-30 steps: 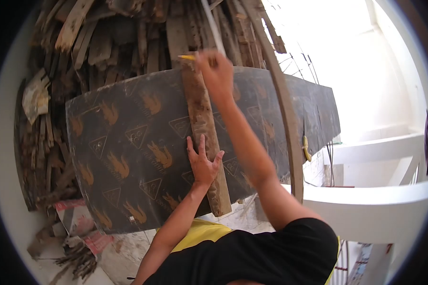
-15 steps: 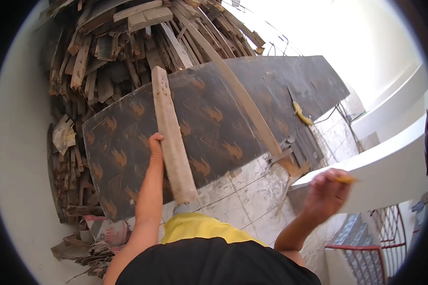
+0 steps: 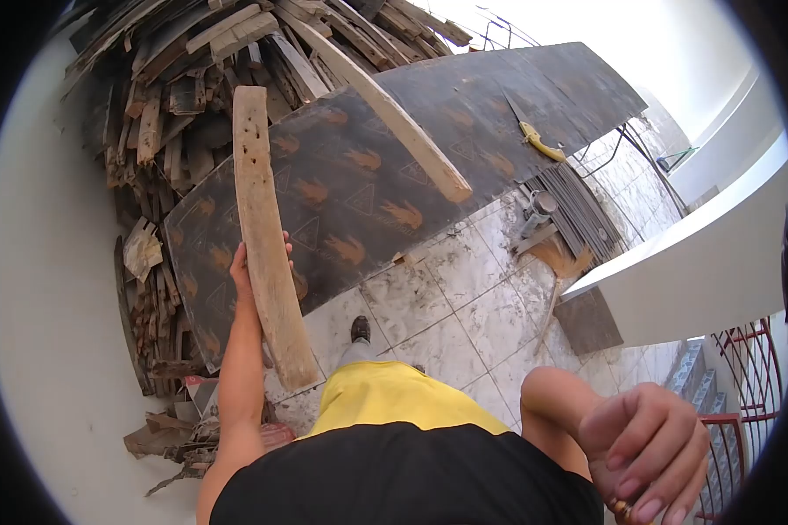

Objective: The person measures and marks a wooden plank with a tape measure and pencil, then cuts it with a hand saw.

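A worn wooden plank (image 3: 271,271) with holes near its far end lies across the dark printed panel (image 3: 385,144), its near end past the panel's edge by my body. My left hand (image 3: 247,267) grips the plank around its middle, with fingertips showing on the far side. My right hand (image 3: 657,446) is raised at the lower right, fingers curled around a slim orange-brown pencil (image 3: 620,509) that is mostly hidden. A second, longer plank (image 3: 394,114) rests on the panel further right. Beyond it lies a handsaw with a yellow handle (image 3: 541,143).
A tall pile of scrap wood (image 3: 171,105) stands behind and left of the panel. Dark strips (image 3: 578,214) and a metal tool (image 3: 538,210) lie on the tiled floor (image 3: 446,306). A low white wall (image 3: 692,289), red railing (image 3: 727,429) and stairs are at the right.
The held plank has turned and shifted left in view, showing its broad face. My right hand has come down and closer, and the pencil is now mostly covered. The view has tilted downward.
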The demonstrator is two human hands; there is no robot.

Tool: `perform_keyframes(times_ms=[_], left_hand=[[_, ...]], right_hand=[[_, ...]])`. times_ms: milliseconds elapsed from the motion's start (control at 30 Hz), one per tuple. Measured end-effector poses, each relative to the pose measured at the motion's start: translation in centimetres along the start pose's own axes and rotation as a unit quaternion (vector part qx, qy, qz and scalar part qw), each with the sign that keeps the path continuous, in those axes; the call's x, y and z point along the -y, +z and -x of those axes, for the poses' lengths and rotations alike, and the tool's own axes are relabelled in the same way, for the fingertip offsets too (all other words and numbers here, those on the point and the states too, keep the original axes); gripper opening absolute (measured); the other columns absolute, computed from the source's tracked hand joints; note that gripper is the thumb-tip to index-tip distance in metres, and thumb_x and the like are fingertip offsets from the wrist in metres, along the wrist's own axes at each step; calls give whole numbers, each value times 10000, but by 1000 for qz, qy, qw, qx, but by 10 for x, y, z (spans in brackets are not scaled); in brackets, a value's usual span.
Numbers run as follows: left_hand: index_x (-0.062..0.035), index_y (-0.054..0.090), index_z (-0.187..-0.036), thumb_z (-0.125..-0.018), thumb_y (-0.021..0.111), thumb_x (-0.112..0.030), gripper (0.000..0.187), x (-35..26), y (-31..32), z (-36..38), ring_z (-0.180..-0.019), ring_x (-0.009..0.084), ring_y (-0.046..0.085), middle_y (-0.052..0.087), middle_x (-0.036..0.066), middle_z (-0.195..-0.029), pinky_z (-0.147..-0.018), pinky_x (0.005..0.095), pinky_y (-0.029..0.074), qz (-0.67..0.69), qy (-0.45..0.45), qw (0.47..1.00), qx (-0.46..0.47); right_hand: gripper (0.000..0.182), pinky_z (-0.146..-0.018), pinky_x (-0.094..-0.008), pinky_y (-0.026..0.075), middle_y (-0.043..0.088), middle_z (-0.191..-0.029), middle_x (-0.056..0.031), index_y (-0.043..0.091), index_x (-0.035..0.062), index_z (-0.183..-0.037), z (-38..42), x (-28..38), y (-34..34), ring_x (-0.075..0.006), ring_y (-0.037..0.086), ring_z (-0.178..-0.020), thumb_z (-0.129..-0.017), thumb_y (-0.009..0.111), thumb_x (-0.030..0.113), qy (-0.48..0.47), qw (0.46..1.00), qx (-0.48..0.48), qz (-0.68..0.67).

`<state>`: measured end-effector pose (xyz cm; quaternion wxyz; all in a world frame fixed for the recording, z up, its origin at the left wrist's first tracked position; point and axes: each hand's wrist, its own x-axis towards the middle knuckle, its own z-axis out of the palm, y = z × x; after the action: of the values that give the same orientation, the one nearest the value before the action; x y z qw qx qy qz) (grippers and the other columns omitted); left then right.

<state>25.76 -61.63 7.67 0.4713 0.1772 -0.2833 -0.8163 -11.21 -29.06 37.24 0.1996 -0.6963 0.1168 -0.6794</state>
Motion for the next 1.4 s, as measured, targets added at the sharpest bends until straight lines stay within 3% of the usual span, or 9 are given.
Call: perform_keyframes(times_ms=[333, 533, 667, 733, 833, 1033, 1233, 1300, 1400], left_hand=[[-27, 452, -1451, -725, 798, -393, 884, -55, -9, 46, -1092, 265, 651, 605, 178, -1276, -845, 381, 550, -375, -60, 923, -57], [-103, 482, -1467, -588, 824, -218, 950, -59, -55, 16, -1192, 291, 591, 610, 143, -1287, -987, 415, 475, -701, -43, 711, -35], [-146, 519, -1437, -564, 793, -154, 915, -44, -34, -33, -1209, 344, 565, 603, 124, -1287, -1016, 435, 447, -788, -50, 612, 53], [-147, 531, -1423, -562, 793, -137, 900, -34, -17, -67, -1205, 356, 559, 599, 124, -1277, -1018, 434, 443, -806, -39, 582, 98], [-136, 540, -1408, -575, 802, -119, 873, -15, 6, -117, -1189, 366, 556, 597, 119, -1247, -1005, 424, 445, -804, -42, 564, 182], [-118, 575, -1380, -658, 812, -125, 760, 9, 30, -218, -1166, 326, 580, 603, 129, -1229, -987, 384, 452, -747, -145, 573, 304], [-124, 542, -1409, -776, 787, -345, 713, 17, 35, -258, -1249, 330, 532, 569, 141, -1325, -1084, 425, 390, -743, -171, 617, 195], [-141, 457, -1470, -768, 778, -457, 835, 49, 65, -239, -1377, 357, 413, 486, 148, -1437, -1161, 562, 260, -893, -60, 428, 123], [-128, 409, -1489, -724, 791, -499, 932, 89, 69, -237, -1458, 390, 282, 403, 148, -1521, -1169, 647, 156, -925, -20, 374, 64]], right_hand=[[200, -698, -240, 538, 712, -883, -30, 713, 40, -968, -41, -29, 22, -133, 645, -776, -801, 725, -69, -308, 929, -107, -176], [83, -688, -253, 531, 688, -856, -39, 704, 32, -907, -51, -57, 17, -139, 639, -755, -834, 681, 0, -330, 931, -125, -87], [222, -704, -285, 531, 648, -889, -38, 605, 53, -953, -7, -94, -30, -147, 621, -727, -981, 562, 269, -177, 903, -295, 258], [297, -711, -286, 533, 662, -907, -58, 598, 36, -977, 5, -139, -71, -180, 632, -732, -1047, 445, 281, -46, 801, -286, 524], [149, -657, -236, 498, 661, -769, -82, 650, -34, -918, 17, -195, -131, -115, 605, -684, -969, 588, 91, 195, 773, -371, 477], [258, -721, -262, 518, 709, -845, -98, 707, -12, -1006, 72, -269, -279, -128, 643, -736, -943, 623, 224, 503, 648, -273, 504], [369, -906, -376, 522, 719, -1024, -162, 709, 31, -1056, 121, -359, -398, -312, 680, -1004, -844, 668, 330, 525, 576, -29, 626], [447, -1009, -424, 470, 637, -1267, -170, 658, 53, -1194, 143, -396, -437, -311, 604, -1185, -861, 677, 351, 527, 565, 52, 633], [644, -1069, -459, 414, 492, -1431, -158, 525, 69, -1367, 159, -412, -446, -334, 488, -1318, -879, 681, 459, 519, 490, 91, 695]])
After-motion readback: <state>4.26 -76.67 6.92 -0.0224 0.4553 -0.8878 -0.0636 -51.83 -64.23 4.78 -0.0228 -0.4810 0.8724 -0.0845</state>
